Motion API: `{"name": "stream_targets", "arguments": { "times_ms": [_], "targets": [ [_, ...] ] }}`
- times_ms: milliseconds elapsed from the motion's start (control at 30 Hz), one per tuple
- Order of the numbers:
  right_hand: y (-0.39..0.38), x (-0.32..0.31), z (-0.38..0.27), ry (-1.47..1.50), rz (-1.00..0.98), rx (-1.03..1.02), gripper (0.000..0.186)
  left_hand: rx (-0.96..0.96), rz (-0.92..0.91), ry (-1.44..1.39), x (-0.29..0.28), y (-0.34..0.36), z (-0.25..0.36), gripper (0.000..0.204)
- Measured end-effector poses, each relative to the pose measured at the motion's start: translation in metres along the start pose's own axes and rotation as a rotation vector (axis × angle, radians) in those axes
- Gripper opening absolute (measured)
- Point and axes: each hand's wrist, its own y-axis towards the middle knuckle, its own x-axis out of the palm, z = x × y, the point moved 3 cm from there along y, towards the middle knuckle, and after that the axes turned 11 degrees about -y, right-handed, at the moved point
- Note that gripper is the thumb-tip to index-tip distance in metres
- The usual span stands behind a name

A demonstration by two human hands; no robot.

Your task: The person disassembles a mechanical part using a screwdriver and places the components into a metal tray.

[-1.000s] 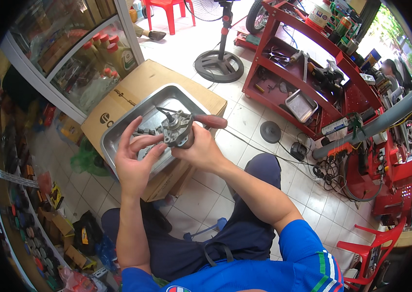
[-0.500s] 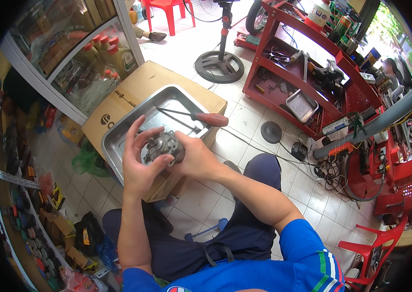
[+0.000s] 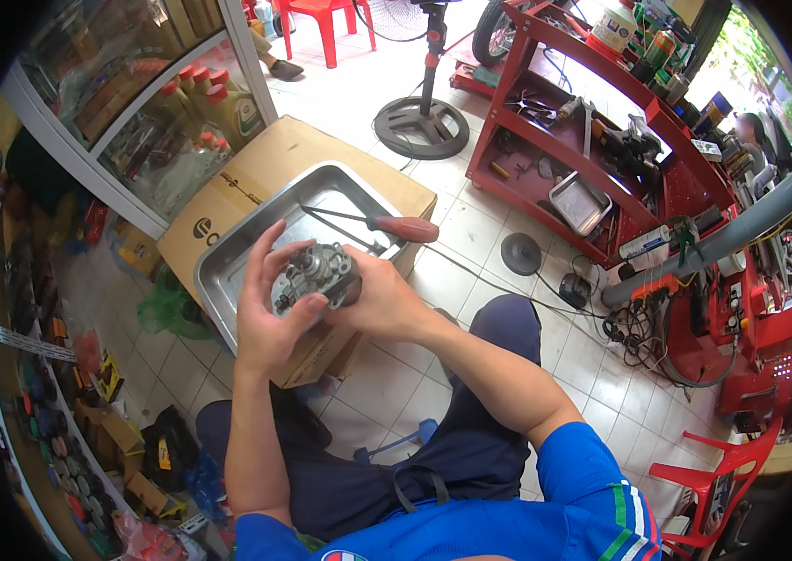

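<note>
My left hand (image 3: 267, 309) curls its fingers and thumb around a grey cast-metal mechanical part (image 3: 319, 271) with lugs and a central round boss. My right hand (image 3: 379, 294) grips the same part from the right and underneath. The part is held over the near side of a steel tray (image 3: 218, 252), which sits on a cardboard box (image 3: 288, 150). A red-handled screwdriver (image 3: 401, 227) lies across the tray's right side, its shaft over the inside, with another thin dark piece beside it. Whatever lies under my hands in the tray is hidden.
A red tool cart (image 3: 513, 140) and a grey hose or pipe (image 3: 723, 238) are at right, with cables on the tiled floor. A fan stand (image 3: 421, 131), red chair (image 3: 321, 19) and someone's shoe (image 3: 287, 68) are beyond the box. A glass cabinet (image 3: 134, 112) and cluttered shelving flank my left.
Since one second ago both hands have brought the part lower and nearer, uncovering the screwdriver's shaft. My left fingers have closed onto the part. Since half a second ago it has tilted slightly.
</note>
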Motion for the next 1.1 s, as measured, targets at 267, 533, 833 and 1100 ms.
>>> {"name": "stream_targets", "arguments": {
  "times_ms": [267, 533, 833, 1100],
  "targets": [
    [0.003, -0.014, -0.004, 0.073, 0.074, 0.157, 0.048, 0.022, 0.087, -0.078, -0.003, -0.004, 0.001, 0.087],
    [0.001, -0.010, 0.001, 0.059, 0.047, 0.021, 0.051, -0.070, 0.128, -0.007, -0.010, -0.003, -0.003, 0.093],
    [-0.003, 0.006, -0.001, 0.010, -0.050, -0.026, 0.057, 0.054, 0.059, 0.144, 0.004, -0.001, 0.004, 0.102],
    [0.001, 0.001, 0.001, 0.064, 0.028, -0.022, 0.056, 0.083, 0.063, 0.053, -0.004, -0.001, 0.000, 0.094]
  ]
}}
